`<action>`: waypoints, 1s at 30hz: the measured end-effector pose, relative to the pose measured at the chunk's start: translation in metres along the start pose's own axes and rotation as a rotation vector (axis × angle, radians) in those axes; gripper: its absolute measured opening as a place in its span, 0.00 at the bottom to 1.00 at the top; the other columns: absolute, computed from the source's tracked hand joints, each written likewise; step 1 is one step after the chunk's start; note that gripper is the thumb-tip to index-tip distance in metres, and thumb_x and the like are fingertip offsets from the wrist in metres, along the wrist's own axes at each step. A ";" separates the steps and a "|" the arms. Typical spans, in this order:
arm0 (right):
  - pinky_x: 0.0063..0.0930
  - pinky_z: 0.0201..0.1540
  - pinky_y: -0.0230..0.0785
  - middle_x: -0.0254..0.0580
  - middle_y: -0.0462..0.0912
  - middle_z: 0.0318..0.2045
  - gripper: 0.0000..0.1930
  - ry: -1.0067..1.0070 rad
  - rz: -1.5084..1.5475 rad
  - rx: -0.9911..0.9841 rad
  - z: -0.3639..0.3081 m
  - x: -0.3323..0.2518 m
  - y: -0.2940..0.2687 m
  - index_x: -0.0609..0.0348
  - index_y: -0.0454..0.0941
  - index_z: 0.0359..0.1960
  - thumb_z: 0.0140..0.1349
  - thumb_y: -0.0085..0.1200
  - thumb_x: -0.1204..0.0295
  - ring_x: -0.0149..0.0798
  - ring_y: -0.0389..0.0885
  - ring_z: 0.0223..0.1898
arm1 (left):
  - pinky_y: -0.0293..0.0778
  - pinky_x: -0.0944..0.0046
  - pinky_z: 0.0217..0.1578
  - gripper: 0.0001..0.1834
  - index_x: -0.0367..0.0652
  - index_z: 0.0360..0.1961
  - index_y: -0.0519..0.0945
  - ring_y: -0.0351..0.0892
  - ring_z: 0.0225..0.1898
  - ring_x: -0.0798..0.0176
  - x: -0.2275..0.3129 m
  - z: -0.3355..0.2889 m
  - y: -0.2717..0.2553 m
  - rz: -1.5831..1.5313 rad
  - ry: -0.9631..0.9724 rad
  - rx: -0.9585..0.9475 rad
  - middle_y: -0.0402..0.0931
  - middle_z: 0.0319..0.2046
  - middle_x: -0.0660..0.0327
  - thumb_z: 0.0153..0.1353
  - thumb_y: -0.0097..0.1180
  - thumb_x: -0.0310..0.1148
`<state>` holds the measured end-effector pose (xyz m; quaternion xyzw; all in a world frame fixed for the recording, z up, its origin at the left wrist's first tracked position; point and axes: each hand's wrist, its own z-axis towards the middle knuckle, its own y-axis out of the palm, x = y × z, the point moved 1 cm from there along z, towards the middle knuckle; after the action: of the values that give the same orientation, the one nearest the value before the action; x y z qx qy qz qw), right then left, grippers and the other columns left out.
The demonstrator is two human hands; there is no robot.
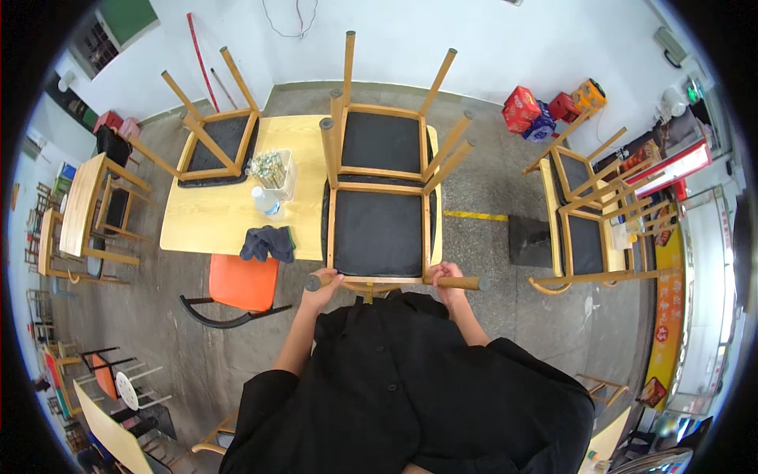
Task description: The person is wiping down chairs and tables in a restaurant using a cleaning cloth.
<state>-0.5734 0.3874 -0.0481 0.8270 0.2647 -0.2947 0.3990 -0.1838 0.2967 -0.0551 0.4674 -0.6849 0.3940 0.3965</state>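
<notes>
An upturned wooden chair [377, 229] rests with its seat on the right end of the pale table [201, 209], black underside facing up. Its near legs point toward me. My left hand [322, 291] closes around the base of its near left leg, while my right hand [448, 283] grips the near right leg by the frame corner. Directly behind, a second upturned chair [382, 142] stands on the same table. On the table's left end lies a third upturned chair [217, 150].
A white basket of small packets [272, 175], a clear bottle [267, 202] and a dark cloth [268, 243] sit on the table. An orange chair [243, 283] is tucked at its near side. More upturned chairs [584, 237] occupy a table at right. Colourful boxes [521, 110] stand by the wall.
</notes>
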 end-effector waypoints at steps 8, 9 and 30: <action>0.38 0.47 0.76 0.49 0.87 0.26 0.20 -0.034 -0.012 0.017 0.002 0.004 0.000 0.67 0.84 0.40 0.74 0.54 0.57 0.43 0.82 0.25 | 0.81 0.62 0.51 0.24 0.39 0.52 0.86 0.84 0.47 0.64 -0.020 -0.005 0.000 -0.110 -0.061 0.098 0.86 0.45 0.61 0.58 0.81 0.38; 0.38 0.47 0.76 0.49 0.87 0.26 0.20 -0.040 -0.018 0.020 0.004 0.006 -0.006 0.67 0.84 0.40 0.74 0.54 0.57 0.43 0.82 0.25 | 0.81 0.62 0.51 0.24 0.39 0.52 0.86 0.84 0.47 0.64 -0.023 -0.002 0.004 -0.116 -0.058 0.093 0.86 0.45 0.61 0.58 0.81 0.38; 0.53 0.62 0.77 0.54 0.81 0.59 0.25 0.244 -0.002 0.537 -0.109 0.092 -0.040 0.66 0.71 0.68 0.79 0.46 0.60 0.55 0.84 0.53 | 0.84 0.51 0.48 0.19 0.29 0.42 0.88 0.92 0.43 0.49 -0.068 -0.065 -0.028 -0.101 -0.355 -0.087 0.90 0.39 0.44 0.67 0.67 0.40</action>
<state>-0.5074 0.5165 -0.0772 0.9321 0.2238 -0.2531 0.1307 -0.1286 0.3708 -0.0883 0.5458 -0.7363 0.2546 0.3085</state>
